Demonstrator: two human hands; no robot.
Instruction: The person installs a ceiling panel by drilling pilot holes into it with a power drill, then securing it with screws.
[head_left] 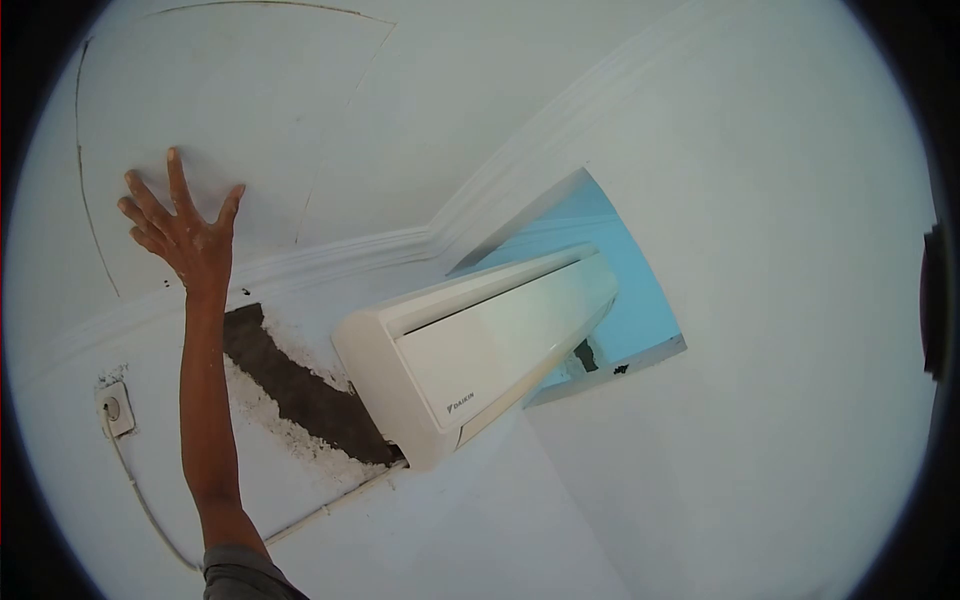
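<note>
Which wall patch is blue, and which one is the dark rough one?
The blue patch sits behind the air conditioner, on its right. The dark rough patch lies left of it, beside the raised arm.

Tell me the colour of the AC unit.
White, with a small dark logo on the front; the AC unit shows clearly in the head view.

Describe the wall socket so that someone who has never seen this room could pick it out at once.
Start at the white wall-mounted air conditioner under the ceiling moulding, then go left past the dark patch of stripped plaster and the raised bare left arm. The small white square wall socket sits there. It alone has a thin white cable running down from it.
</note>
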